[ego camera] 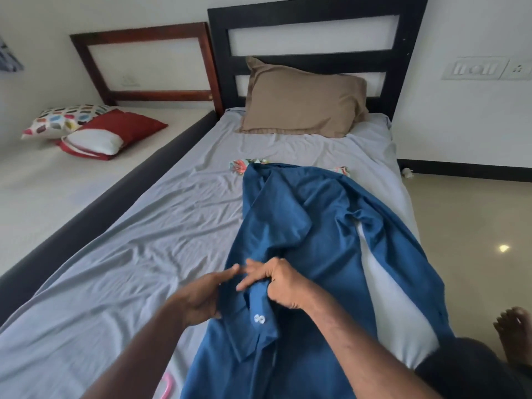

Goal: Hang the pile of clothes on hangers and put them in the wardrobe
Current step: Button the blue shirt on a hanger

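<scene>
Blue shirt (311, 231) spread on bed (129, 254), over a floral garment (244, 165). Right hand (283, 286) pinches the shirt's button placket; left hand (201, 295) grips the fabric edge beside it. Pink hanger (166, 385) near bed's front edge.

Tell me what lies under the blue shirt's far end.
A floral garment peeks out from under the blue shirt on both sides; the shirt covers the rest of it.

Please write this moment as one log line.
blue shirt on bed | both hands grip its collar | pink hanger unused
</scene>
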Demonstrator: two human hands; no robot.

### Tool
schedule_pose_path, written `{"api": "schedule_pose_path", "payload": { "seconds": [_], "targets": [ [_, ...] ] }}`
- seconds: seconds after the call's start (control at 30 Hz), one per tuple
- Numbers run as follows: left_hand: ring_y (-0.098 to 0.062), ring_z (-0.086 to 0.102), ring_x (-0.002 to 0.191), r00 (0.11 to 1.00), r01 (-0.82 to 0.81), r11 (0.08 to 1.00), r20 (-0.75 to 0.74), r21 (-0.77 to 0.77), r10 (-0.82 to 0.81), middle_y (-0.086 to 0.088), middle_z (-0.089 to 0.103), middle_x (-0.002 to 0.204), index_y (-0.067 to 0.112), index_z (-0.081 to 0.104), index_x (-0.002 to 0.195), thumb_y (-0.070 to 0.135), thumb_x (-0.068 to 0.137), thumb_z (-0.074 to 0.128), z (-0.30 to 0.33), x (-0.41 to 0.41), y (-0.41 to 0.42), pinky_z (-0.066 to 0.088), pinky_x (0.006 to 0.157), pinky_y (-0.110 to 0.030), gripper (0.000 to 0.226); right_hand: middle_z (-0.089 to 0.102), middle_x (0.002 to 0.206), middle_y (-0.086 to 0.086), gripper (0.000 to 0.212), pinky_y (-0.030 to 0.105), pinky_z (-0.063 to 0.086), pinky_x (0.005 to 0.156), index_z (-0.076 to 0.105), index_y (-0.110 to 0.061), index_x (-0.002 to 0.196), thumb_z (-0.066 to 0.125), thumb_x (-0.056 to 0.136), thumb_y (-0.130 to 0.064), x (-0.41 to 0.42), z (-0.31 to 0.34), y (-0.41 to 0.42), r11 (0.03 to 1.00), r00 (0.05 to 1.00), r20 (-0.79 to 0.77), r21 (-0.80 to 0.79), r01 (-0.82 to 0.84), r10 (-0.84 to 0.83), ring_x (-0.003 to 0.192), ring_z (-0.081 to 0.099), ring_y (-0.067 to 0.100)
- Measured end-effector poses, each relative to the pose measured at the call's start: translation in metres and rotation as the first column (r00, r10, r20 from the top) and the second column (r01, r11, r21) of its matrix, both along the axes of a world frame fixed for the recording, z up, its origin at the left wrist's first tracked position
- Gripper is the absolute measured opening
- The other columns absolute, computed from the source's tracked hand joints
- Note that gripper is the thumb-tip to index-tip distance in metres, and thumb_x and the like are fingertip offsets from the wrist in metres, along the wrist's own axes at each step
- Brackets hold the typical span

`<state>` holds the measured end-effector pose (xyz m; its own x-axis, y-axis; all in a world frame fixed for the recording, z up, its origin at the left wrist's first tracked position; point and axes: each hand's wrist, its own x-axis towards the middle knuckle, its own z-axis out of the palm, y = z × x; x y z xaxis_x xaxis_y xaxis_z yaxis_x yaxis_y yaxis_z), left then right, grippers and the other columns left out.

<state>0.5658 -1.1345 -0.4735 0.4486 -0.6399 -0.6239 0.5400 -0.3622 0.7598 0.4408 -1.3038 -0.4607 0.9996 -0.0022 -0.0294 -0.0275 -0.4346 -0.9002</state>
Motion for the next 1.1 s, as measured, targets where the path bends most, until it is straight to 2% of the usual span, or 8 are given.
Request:
{"api": "schedule_pose_path", "payload": {
  "seconds": [0.13,0.23,0.43,0.5,0.6,0.87,1.0,1.1],
  "targets": [
    [-0.028,0.073,0.092,0.997,0.077,0.997,-0.023,-0.022,-0.077,-0.016,0.073,0.111,0.005,0.071,0.116,0.03,0.087,0.071,0.015,-0.034,0.029,0.06,0.071,-0.039,0.038,0.067,0.131,-0.012,0.066,0.014,0.039,0.11,0.077,-0.03,0.109,0.052,0.074,0.021,-0.019,-0.002,0.006,0.927,0.923,0.079,0.057,0.372,-0.376,0.127,0.054,-0.005],
    [-0.025,0.073,0.078,1.0,0.013,0.999,-0.007,-0.043,-0.013,-0.013,0.074,0.101,0.006,0.069,0.115,0.022,0.084,0.072,0.012,-0.048,0.038,0.059,0.064,-0.039,0.036,0.071,0.104,-0.013,0.04,0.015,0.052,0.079,0.068,-0.027,0.11,0.072,0.078,-0.001,-0.041,-0.003,0.016,0.768,0.761,0.103,0.074,0.636,-0.64,0.085,0.065,-0.001],
    [-0.036,0.071,0.099,0.997,-0.039,0.993,0.062,-0.111,0.046,-0.025,0.07,0.117,-0.002,0.066,0.121,0.012,0.076,0.082,0.01,-0.075,0.046,0.059,0.076,-0.041,0.05,0.071,0.102,0.015,0.015,0.053,0.06,0.08,0.05,-0.029,0.113,0.045,0.1,-0.024,-0.067,0.0,0.046,0.559,0.747,-0.498,0.5,0.662,-0.44,0.075,0.069,0.03],
    [-0.032,0.073,0.089,0.993,-0.027,0.99,0.11,-0.137,0.043,-0.025,0.071,0.11,-0.004,0.066,0.118,0.007,0.072,0.081,0.012,-0.081,0.048,0.059,0.068,-0.035,0.05,0.072,0.107,0.014,0.018,0.049,0.062,0.073,0.048,-0.035,0.115,0.057,0.099,-0.036,-0.072,0.001,0.053,0.572,0.764,-0.467,0.508,0.644,-0.445,0.076,0.071,0.028],
    [-0.025,0.074,0.079,0.985,-0.021,0.988,0.166,-0.15,0.046,-0.022,0.072,0.105,-0.006,0.064,0.119,0.002,0.073,0.079,0.021,-0.082,0.054,0.057,0.057,-0.027,0.049,0.068,0.096,0.015,0.044,0.037,0.059,0.058,0.054,-0.029,0.119,0.074,0.087,-0.005,-0.073,0.001,0.058,0.633,0.802,-0.342,0.494,0.597,-0.489,0.07,0.069,0.018],
    [-0.04,0.074,0.07,0.927,-0.031,0.959,0.368,0.282,-0.078,-0.021,0.072,0.084,-0.014,0.062,0.104,0.013,0.079,0.086,0.019,-0.097,0.07,0.058,0.049,-0.032,0.044,0.063,0.105,0.016,0.019,0.038,0.06,0.055,0.067,-0.007,0.089,0.081,0.079,0.0,-0.086,-0.024,0.065,0.764,0.76,-0.401,0.191,0.616,-0.512,0.074,0.072,0.024],
    [-0.019,0.065,0.074,0.497,-0.27,0.796,0.786,0.542,-0.367,0.002,0.068,0.073,0.015,0.06,0.088,0.063,0.069,0.08,0.026,-0.095,0.076,0.046,0.06,-0.032,0.056,0.066,0.079,0.008,0.018,0.035,0.059,0.051,0.066,-0.015,0.09,0.081,0.081,-0.012,-0.088,-0.019,0.056,0.794,0.767,-0.319,0.065,0.604,-0.557,0.055,0.068,0.018],
    [-0.013,0.052,0.073,0.329,-0.291,0.865,0.891,0.41,-0.312,0.009,0.059,0.073,0.021,0.059,0.083,0.062,0.07,0.079,0.033,-0.11,0.056,0.036,0.062,-0.03,0.048,0.067,0.078,0.007,0.016,0.035,0.06,0.05,0.065,-0.015,0.088,0.079,0.081,-0.011,-0.09,-0.012,0.037,0.755,0.736,-0.262,0.04,0.655,-0.625,0.056,0.065,0.015]
  ]
}}
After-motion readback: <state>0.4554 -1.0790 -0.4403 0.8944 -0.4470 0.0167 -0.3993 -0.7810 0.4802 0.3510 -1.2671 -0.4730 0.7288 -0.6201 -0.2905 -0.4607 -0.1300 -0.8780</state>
